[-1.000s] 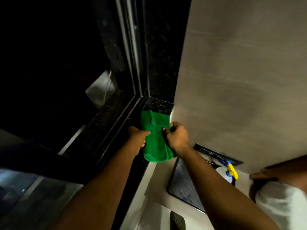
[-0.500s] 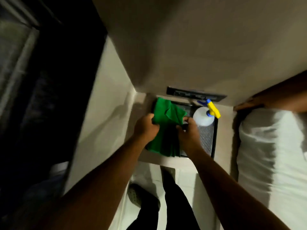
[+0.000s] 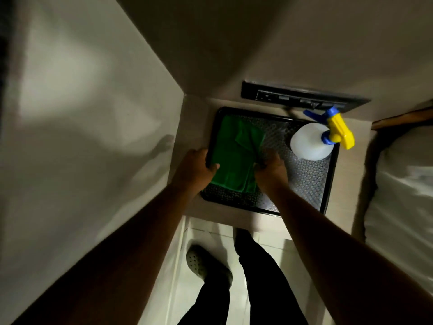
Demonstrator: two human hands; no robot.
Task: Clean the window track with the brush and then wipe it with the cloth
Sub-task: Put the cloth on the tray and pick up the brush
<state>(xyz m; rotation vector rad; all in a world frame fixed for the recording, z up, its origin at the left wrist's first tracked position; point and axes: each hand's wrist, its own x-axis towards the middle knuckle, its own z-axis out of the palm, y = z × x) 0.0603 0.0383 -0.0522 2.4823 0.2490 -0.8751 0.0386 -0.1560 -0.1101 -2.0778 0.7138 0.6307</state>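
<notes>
Over the dark patterned tray [image 3: 311,184], your left hand [image 3: 195,168] grips the left edge of the folded green microfibre cloth [image 3: 230,158], thumb curled onto the fabric, and your right hand [image 3: 270,168] pinches its right edge with bent fingers. The cloth lies between your two hands, on the tray's left half, its far end reaching toward the tray's back rim. You cannot see your fingertips under the fabric, and the dim light blurs the folds. On the tray's far right corner stands a white plastic spray bottle with a yellow and blue trigger [image 3: 314,141], well apart from the cloth. The tray sits on a pale ledge [image 3: 194,127] in a corner of beige walls. A black socket strip [image 3: 293,97] is set behind it, white bedding [image 3: 403,195] lies to the right, and below, your dark trousers [image 3: 260,277] and a grey perforated clog [image 3: 203,266] stand on light floor tiles.
</notes>
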